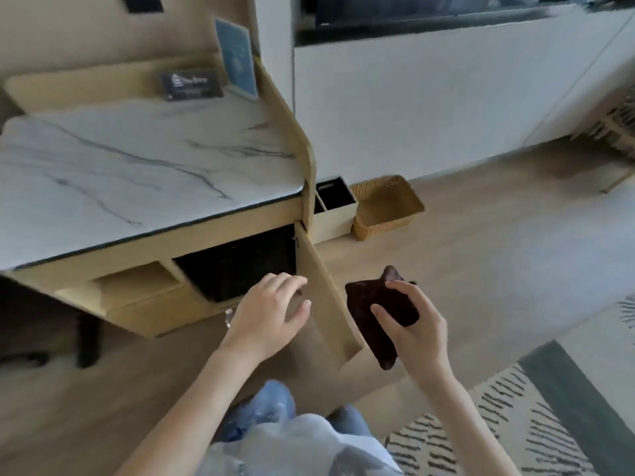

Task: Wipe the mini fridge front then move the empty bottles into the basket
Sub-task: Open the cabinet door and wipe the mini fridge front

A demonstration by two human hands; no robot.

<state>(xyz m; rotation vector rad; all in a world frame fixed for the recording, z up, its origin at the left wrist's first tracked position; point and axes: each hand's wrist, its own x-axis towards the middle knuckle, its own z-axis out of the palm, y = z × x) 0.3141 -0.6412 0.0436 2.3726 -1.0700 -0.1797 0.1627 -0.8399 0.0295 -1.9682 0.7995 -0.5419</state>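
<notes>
A black mini fridge sits inside a wooden cabinet under a marble counter, and the cabinet door stands swung open to its right. My left hand hovers in front of the fridge, fingers relaxed and spread, holding nothing. To the right of the door, my right hand grips a dark brown folded cloth. A woven basket stands on the floor by the wall, past the cabinet. Something clear and shiny shows just left of my left wrist; I cannot tell what it is.
The marble counter carries a dark card and a blue card at its back. A cream bin stands between cabinet and basket. A striped rug lies at the lower right. My knees are at the bottom centre.
</notes>
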